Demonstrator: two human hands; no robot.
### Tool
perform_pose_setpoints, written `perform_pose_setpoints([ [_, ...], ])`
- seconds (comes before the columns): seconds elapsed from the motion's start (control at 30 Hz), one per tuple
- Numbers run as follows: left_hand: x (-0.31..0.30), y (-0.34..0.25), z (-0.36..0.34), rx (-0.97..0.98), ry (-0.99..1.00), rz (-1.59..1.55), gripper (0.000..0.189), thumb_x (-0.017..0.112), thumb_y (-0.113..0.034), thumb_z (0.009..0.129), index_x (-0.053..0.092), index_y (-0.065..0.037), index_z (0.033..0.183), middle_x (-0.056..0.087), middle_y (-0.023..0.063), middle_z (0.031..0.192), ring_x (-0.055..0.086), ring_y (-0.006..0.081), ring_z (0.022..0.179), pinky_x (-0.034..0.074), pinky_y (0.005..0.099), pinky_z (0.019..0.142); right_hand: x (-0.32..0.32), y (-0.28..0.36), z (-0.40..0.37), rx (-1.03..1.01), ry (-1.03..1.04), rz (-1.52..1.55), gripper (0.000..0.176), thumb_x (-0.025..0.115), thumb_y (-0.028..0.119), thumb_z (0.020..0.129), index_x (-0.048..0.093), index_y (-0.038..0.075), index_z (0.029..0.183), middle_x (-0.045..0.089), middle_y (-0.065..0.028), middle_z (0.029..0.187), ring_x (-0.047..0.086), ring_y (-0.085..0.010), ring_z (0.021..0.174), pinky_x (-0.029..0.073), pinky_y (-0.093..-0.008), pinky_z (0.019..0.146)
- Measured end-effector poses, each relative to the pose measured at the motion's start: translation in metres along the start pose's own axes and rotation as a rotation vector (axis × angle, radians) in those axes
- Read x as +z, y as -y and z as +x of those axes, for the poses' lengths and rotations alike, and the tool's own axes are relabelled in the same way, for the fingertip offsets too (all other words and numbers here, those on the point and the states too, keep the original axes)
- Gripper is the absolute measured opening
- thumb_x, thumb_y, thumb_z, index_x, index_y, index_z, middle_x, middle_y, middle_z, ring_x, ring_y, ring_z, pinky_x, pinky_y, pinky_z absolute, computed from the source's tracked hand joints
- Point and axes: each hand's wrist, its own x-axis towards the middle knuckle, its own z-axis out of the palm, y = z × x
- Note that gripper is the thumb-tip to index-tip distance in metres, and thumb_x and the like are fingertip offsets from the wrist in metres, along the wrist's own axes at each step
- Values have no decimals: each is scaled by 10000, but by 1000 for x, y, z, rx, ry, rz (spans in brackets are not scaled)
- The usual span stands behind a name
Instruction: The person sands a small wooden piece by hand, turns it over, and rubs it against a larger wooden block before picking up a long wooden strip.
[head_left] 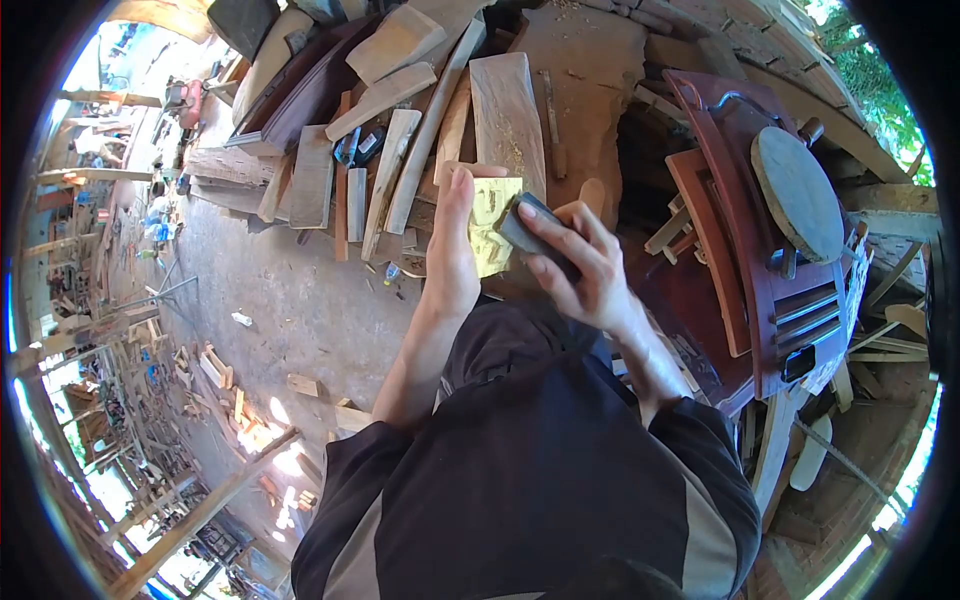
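Note:
My left hand (455, 245) grips a pale yellow carved wooden block (490, 228) along its left side, with the thumb upright at the edge. Raised and cut shapes show on the face turned toward me. My right hand (585, 255) is closed on a dark grey piece of sandpaper (535, 235), pinched between thumb and fingers. The sandpaper's left end rests against the right side of the carved block. Both hands are in front of my body, above my lap. The fingers behind the block are mostly hidden.
Planks and offcuts (400, 185) lie ahead, with a sawdust-strewn board (507, 120) in the middle. Dark red wooden furniture parts (725, 240) and a round disc (797, 195) stand at right. Wood scraps (215, 368) litter the concrete floor (290, 290) at left.

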Motion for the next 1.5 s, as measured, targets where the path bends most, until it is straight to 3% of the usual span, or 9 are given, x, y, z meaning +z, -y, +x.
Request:
perform_pose_setpoints([
  [0.37,-1,6,5,-3,2,50,376,332,-377,1127,541,-65,1159,553,31,989,547,84,918,442,250,832,-4,-7,3,1,-91,-96,530,776,131,827,667,47,1339,576,-119,902,488,-251,734,446,-360,688],
  [0.43,3,0,0,64,43,91,365,342,-369,1126,542,-65,1159,555,28,986,547,85,920,437,247,829,-8,-1,0,-21,-6,-70,530,778,122,822,671,50,1336,578,-120,900,504,-253,745,451,-359,687],
  [0.83,-1,4,-1,31,-4,78,401,353,-410,1120,550,-65,1177,587,36,982,577,94,887,470,265,817,-11,1,5,-12,3,-101,506,774,87,806,691,46,1304,587,-123,899,528,-270,777,457,-374,695],
  [0.9,-4,5,-3,-20,-7,22,414,350,-420,1118,551,-63,1184,592,39,991,587,98,897,476,269,822,-10,-15,6,-18,-120,-253,519,769,51,805,681,45,1316,599,-129,915,552,-275,798,470,-377,714],
  [1.0,-9,6,0,-37,-19,-28,427,349,-419,1116,559,-55,1190,623,56,1005,638,131,905,515,291,823,-19,-6,12,145,-254,-149,487,738,31,848,663,23,1330,607,-147,924,619,-260,784,514,-339,689],
  [1.23,-11,7,1,53,-43,45,428,352,-410,1114,575,-51,1183,666,81,1025,686,162,921,545,307,824,-9,16,5,53,10,-62,510,770,74,808,685,48,1310,586,-126,891,556,-268,791,487,-366,729],
  [1.33,-11,4,-3,16,-11,28,422,351,-417,1117,562,-60,1193,641,64,1022,651,135,942,520,294,843,-8,-10,13,51,-126,-332,527,761,43,810,667,59,1328,601,-123,909,562,-296,804,495,-399,743],
  [1.43,-7,0,-6,-46,-39,-11,428,350,-439,1119,550,-72,1208,616,44,1015,616,104,959,503,282,850,-14,-3,16,250,-272,-66,495,736,42,848,661,47,1338,618,-131,927,604,-256,782,514,-350,723],
  [1.5,-4,-2,-6,-70,-118,-10,462,328,-470,1119,555,-79,1214,621,45,1013,617,103,950,505,283,842,-16,2,13,175,-251,-88,499,736,53,849,659,36,1342,621,-141,935,613,-238,766,517,-325,708],
])
